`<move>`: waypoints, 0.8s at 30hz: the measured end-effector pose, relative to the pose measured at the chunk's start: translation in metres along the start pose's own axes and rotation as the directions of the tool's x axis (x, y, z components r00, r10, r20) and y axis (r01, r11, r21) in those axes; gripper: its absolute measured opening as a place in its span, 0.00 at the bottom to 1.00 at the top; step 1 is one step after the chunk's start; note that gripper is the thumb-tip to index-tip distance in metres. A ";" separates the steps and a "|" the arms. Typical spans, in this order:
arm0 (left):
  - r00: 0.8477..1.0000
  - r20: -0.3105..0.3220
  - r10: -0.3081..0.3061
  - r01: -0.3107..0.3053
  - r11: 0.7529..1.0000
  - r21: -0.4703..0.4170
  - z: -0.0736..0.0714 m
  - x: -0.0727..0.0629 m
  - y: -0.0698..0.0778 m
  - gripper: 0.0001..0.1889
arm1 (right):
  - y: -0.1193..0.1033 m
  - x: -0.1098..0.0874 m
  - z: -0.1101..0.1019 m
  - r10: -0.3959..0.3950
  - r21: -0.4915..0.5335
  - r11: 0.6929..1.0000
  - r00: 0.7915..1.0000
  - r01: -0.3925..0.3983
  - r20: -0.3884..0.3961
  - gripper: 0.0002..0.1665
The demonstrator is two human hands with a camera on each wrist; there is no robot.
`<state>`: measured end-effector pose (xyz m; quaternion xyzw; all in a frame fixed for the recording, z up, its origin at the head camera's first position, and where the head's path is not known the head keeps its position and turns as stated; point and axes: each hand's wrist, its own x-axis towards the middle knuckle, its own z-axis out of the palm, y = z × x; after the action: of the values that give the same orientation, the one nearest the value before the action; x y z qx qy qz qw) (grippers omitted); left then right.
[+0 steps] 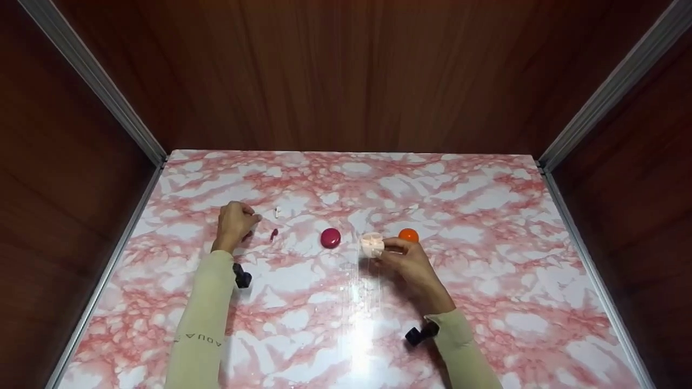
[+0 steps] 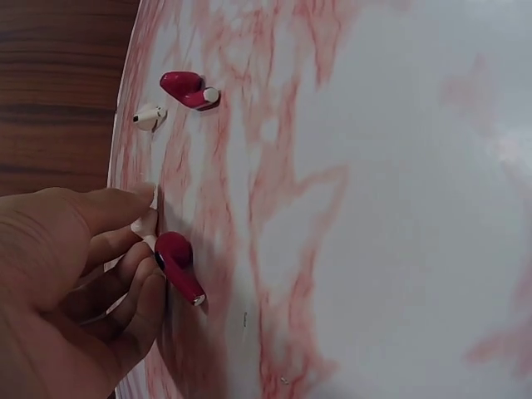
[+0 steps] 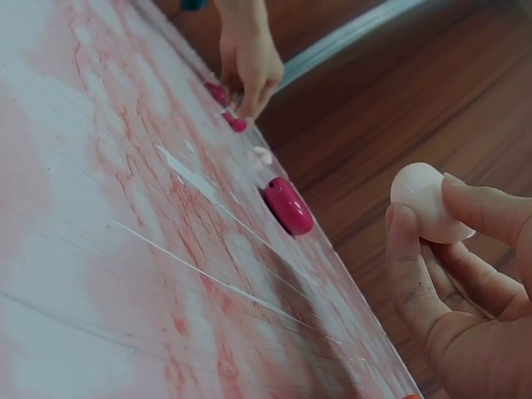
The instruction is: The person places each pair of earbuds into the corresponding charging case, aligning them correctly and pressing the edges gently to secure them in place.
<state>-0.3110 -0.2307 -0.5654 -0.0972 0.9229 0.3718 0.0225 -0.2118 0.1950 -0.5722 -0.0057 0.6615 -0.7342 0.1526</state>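
Observation:
At the left of the table, my left hand (image 1: 235, 222) pinches a small white earbud (image 2: 145, 224) between thumb and fingers, partly hidden by them. A magenta earbud (image 2: 176, 262) lies right beside those fingertips. Another magenta earbud (image 2: 187, 90) and a second white earbud (image 2: 150, 116) lie a little farther off. Near the middle, my right hand (image 1: 413, 265) holds a rounded white earbud case (image 1: 372, 245) by its side, above the tabletop. Slots show on the case's upward side in the head view; the right wrist view shows its smooth outer shell (image 3: 420, 199).
A glossy magenta case (image 1: 330, 238) rests on the table between the hands. An orange round object (image 1: 409, 235) sits just behind the right hand's fingers. The red-and-white marbled table (image 1: 303, 346) is enclosed by dark wooden panels (image 1: 346, 75) at the back and sides.

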 end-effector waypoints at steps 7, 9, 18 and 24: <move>0.999 -0.035 0.023 -0.020 0.996 0.089 -0.002 0.001 0.003 0.11 | 0.000 0.000 0.001 0.009 0.012 1.000 1.000 -0.009 0.007 0.24; 0.997 -0.041 0.060 -0.054 0.988 0.144 -0.002 0.002 0.004 0.10 | -0.001 0.000 0.002 0.014 0.014 1.000 1.000 -0.014 0.008 0.24; 0.984 -0.008 0.175 -0.166 0.946 0.277 0.002 0.003 0.009 0.13 | 0.000 0.000 0.003 0.037 0.021 0.999 0.999 -0.037 0.002 0.24; 0.979 -0.012 0.201 -0.190 0.941 0.279 0.000 0.002 0.009 0.12 | 0.001 0.001 0.003 0.003 0.027 1.000 1.000 -0.003 0.009 0.24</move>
<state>-0.3148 -0.2248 -0.5595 -0.0086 0.9711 0.2375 -0.0198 -0.2119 0.1916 -0.5732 -0.0060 0.6510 -0.7427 0.1567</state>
